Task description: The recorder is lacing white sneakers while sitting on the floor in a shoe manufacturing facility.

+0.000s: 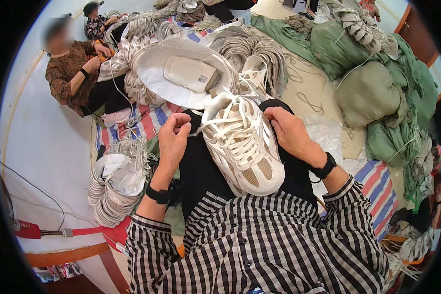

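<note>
A white and beige lace-up sneaker (240, 142) rests on my lap, its toe toward me. White shoelaces (230, 125) cross its front and lie loose around the tongue and collar. My left hand (174, 139) is beside the collar, thumb and fingers pinched on a lace end that runs from the shoe. At the sneaker's right side my right hand (291, 134) has its fingers curled in close against the upper. What those fingers hold, if anything, is hidden.
Beyond the sneaker is a white shoe upper (181, 73) beside stacked uppers (255, 54). More bundled uppers (117, 186) stand at left. Green sacks (367, 93) fill the right side. A co-worker (71, 73) sits at the far left, handling uppers. Loose cords (311, 100) lie on the floor.
</note>
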Action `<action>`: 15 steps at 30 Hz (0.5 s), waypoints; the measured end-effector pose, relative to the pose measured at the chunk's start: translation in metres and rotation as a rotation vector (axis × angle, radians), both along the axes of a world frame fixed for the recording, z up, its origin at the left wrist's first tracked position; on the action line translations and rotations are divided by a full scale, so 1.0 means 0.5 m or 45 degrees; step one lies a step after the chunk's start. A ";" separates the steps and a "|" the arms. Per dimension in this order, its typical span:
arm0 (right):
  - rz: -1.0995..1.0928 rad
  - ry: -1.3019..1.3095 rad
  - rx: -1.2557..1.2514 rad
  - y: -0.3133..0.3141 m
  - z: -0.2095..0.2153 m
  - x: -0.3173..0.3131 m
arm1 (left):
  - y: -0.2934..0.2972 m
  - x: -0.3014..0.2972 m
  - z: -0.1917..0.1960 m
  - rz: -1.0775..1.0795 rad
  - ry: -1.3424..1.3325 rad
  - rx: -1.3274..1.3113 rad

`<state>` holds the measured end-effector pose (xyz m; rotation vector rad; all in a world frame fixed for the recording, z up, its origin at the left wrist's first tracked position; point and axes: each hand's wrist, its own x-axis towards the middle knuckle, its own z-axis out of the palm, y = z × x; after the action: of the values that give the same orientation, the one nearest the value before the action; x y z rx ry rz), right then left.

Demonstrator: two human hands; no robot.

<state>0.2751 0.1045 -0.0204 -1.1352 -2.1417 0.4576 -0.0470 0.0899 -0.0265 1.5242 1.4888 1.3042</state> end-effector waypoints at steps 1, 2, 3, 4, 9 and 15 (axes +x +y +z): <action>0.003 -0.070 0.079 -0.008 -0.005 0.003 | 0.018 -0.008 -0.006 -0.011 -0.026 -0.019; 0.007 -0.142 0.156 -0.017 -0.008 0.006 | 0.036 -0.014 -0.013 -0.021 -0.013 0.012; 0.026 -0.210 0.242 -0.025 -0.011 0.009 | 0.053 -0.021 -0.021 0.003 0.002 0.027; 0.074 -0.260 0.213 -0.033 -0.012 0.016 | 0.070 -0.028 -0.028 0.031 0.015 0.050; 0.163 -0.185 0.207 -0.047 -0.016 0.027 | 0.120 -0.071 -0.055 0.364 -0.194 -0.202; 0.134 -0.091 0.302 -0.004 0.000 0.015 | 0.127 -0.082 -0.059 0.074 -0.444 -0.307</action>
<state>0.2828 0.1027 -0.0204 -0.9224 -2.2558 0.2040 -0.0878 0.1536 -0.0559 1.0472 1.4115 1.2928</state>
